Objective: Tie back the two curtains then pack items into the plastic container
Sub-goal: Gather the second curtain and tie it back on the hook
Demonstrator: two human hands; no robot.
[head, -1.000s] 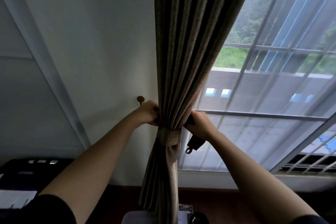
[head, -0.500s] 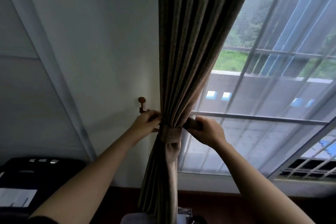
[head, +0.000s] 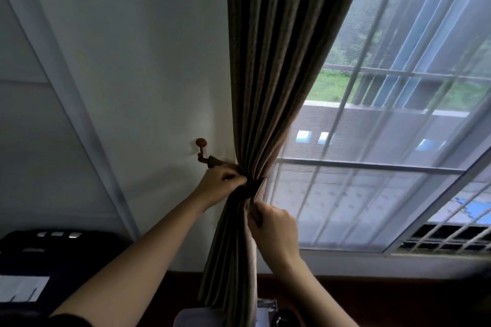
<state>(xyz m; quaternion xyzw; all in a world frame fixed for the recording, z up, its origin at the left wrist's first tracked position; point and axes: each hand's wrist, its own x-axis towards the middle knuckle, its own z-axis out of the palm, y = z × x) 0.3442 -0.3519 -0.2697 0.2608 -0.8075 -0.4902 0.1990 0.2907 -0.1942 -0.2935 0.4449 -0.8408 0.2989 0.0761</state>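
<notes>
A brown pleated curtain (head: 268, 74) hangs in the middle of the view, gathered at waist height by a dark fabric tieback (head: 253, 190). One end of the tieback runs left to a brown wall hook (head: 201, 150). My left hand (head: 221, 182) grips the tieback where it meets the curtain's left side, just right of the hook. My right hand (head: 273, 225) pinches the curtain's edge fold below the tieback, on its right side. The plastic container is not in view.
A window (head: 385, 167) with bars and a mesh screen fills the right side. A black device (head: 53, 249) with a white sheet on it sits at lower left. A grey object (head: 196, 317) pokes up at the bottom edge under the curtain.
The tieback's end now reaches the hook. My right hand has let go of the tieback at the curtain's right side and dropped lower, onto the curtain's edge.
</notes>
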